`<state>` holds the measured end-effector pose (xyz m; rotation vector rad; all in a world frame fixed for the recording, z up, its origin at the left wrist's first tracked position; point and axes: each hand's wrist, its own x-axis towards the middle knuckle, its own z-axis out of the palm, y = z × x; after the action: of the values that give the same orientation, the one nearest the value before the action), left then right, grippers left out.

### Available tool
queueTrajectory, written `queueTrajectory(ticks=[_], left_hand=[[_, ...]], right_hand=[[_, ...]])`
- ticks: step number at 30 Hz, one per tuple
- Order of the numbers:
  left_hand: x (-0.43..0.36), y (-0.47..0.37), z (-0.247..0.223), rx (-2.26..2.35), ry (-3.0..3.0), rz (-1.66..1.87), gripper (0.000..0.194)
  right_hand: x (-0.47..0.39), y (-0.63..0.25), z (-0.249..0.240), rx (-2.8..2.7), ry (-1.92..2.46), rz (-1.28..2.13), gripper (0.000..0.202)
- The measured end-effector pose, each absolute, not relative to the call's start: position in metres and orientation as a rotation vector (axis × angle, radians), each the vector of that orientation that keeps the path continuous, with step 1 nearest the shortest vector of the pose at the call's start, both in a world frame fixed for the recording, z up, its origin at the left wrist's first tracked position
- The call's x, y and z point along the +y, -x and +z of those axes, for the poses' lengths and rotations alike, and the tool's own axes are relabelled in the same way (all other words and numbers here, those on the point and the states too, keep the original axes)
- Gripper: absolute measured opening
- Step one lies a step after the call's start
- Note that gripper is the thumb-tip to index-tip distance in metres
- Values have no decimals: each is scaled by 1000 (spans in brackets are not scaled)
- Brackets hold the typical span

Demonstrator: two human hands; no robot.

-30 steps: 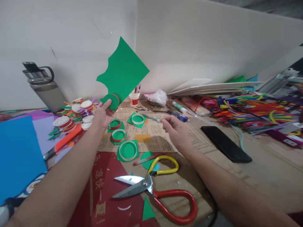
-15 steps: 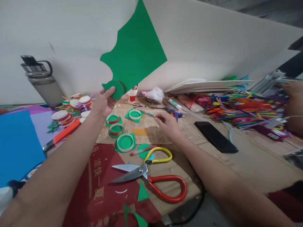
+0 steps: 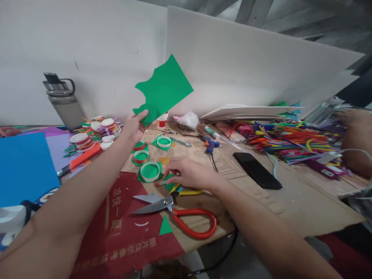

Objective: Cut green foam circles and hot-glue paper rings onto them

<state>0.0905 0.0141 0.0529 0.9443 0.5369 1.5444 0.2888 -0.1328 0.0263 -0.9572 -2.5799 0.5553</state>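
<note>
My left hand [image 3: 138, 126] is raised, pinching a large green sheet [image 3: 168, 87] with a scalloped left edge and a rounded green piece at its lower corner. Over the brown paper, my right hand [image 3: 186, 172] has its fingers curled at a red-tipped pen [image 3: 161, 183] lying across a green disc [image 3: 169, 182]. Whether the fingers grip the pen is unclear. Just left stand several white rings on green squares, the nearest ring [image 3: 150, 171] among them. Below my right hand lie open scissors [image 3: 167, 202] with yellow and red handles.
A black phone [image 3: 257, 170] and a blue glue gun [image 3: 211, 145] lie to the right, before colourful pipe cleaners [image 3: 290, 139]. A bottle [image 3: 65, 104] and orange cutter [image 3: 84, 155] are left. Another person's hand [image 3: 356, 120] is at far right.
My right hand has moved down and left from the thin grey-green stick to the red-tipped pen. The green sheet in my left hand sits lower and farther off. The view has shifted.
</note>
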Motion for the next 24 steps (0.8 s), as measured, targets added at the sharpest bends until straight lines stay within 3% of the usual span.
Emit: queueTrajectory(ticks=[9, 13, 18, 24], left_hand=[[6, -104, 38, 630, -1015, 1478, 21], [8, -108, 30, 602, -1022, 1445, 25], [5, -115, 25, 587, -1044, 1380, 29], [-9, -123, 33, 440, -1192, 1293, 28]], right_hand=[[-136, -284, 20, -2590, 1084, 359, 2], [-129, -295, 30, -2161, 1133, 329, 7], [-113, -306, 25, -1591, 1019, 644, 15], [-111, -306, 32, -1506, 956, 519, 13]])
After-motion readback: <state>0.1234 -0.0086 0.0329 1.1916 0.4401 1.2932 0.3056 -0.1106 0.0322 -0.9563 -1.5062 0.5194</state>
